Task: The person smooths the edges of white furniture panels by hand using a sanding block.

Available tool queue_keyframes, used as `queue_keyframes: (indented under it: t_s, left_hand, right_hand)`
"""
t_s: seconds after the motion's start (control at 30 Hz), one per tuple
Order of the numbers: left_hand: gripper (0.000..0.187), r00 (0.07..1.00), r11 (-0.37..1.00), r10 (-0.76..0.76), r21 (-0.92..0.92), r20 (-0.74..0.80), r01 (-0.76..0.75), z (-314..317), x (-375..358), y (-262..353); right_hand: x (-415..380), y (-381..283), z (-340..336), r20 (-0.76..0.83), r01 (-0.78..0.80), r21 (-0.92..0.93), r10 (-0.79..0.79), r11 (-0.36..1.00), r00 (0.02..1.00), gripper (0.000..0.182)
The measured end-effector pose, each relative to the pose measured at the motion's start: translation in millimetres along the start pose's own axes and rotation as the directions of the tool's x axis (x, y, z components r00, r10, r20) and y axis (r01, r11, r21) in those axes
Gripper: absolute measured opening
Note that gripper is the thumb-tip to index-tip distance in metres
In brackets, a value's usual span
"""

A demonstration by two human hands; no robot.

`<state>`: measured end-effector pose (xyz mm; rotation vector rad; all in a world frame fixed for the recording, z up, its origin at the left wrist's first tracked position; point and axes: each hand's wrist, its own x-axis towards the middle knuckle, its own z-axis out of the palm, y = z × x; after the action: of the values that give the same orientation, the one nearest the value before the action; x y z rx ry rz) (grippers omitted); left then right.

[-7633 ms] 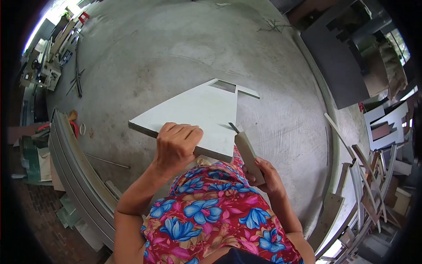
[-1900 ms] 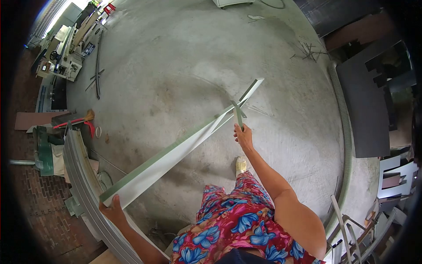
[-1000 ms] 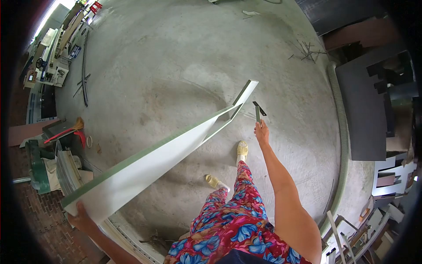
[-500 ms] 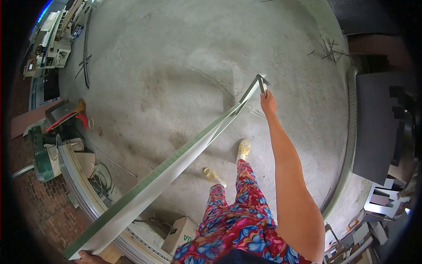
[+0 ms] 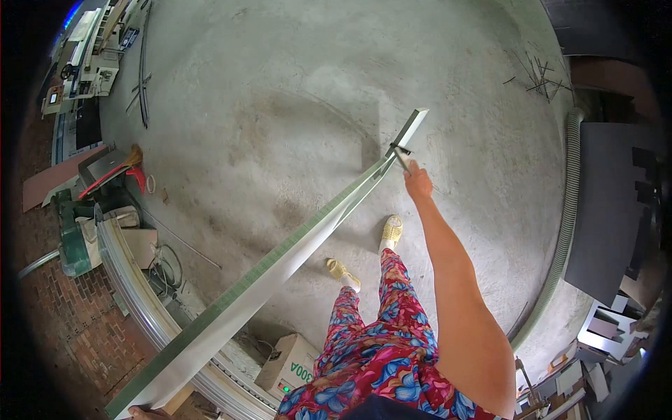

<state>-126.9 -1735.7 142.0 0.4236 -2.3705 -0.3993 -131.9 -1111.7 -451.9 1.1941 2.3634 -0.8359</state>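
Note:
A long straight profile (image 5: 280, 269), white on its face and greenish along its edge, runs diagonally from the lower left to beyond the middle. My left hand (image 5: 148, 413) grips its near end at the bottom edge of the view; only the thumb and a little of the hand show. My right hand (image 5: 418, 183) is closed around a small hand tool (image 5: 402, 158) with a thin handle and a dark crosswise head. That head lies over the profile near its far end; its exact kind is too small to make out.
Grey concrete floor (image 5: 280, 105) spreads ahead. At left are a machine (image 5: 103, 78), a broom (image 5: 133, 157), a green bin-like object (image 5: 73, 241) and long pale rails (image 5: 136, 294). A box marked 300A (image 5: 290, 364) stands by my legs. A ribbed hose (image 5: 565, 203) and dark panels (image 5: 602, 210) line the right.
My right hand has drawn the tool back from the profile's far tip, down and to the left, so the tip now shows beyond it. My left hand stays at the near end.

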Motion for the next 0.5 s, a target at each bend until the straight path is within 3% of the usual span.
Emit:
queue_keyframes:
  t_s: [0.13,0.23,0.27,0.37,0.5]
  left_hand:
    - [0.044,1.0,0.999,-0.027,-0.024,-0.012,0.026,7,-3,12]
    - [0.048,0.999,0.998,-0.049,-0.038,-0.018,0.048,8,-4,20]
    - [0.049,0.998,0.998,-0.053,-0.041,-0.021,0.052,7,-4,23]
    - [0.053,0.997,0.995,-0.076,-0.07,-0.025,0.074,9,-4,30]
    - [0.059,0.993,0.976,-0.11,-0.194,-0.038,0.101,4,-1,26]
  right_hand:
    - [-1,6,17,0.046,0.067,0.103,-0.072,0.992,0.996,0.049]
    - [15,9,6,-0.189,0.207,0.261,-0.161,0.943,0.969,0.05]
    - [21,9,-6,-0.17,0.137,0.326,-0.084,0.935,0.982,0.05]
    - [46,18,-27,-0.281,0.205,0.325,-0.112,0.923,0.953,0.05]
    - [64,30,-41,-0.153,0.219,0.261,-0.184,0.94,0.971,0.049]
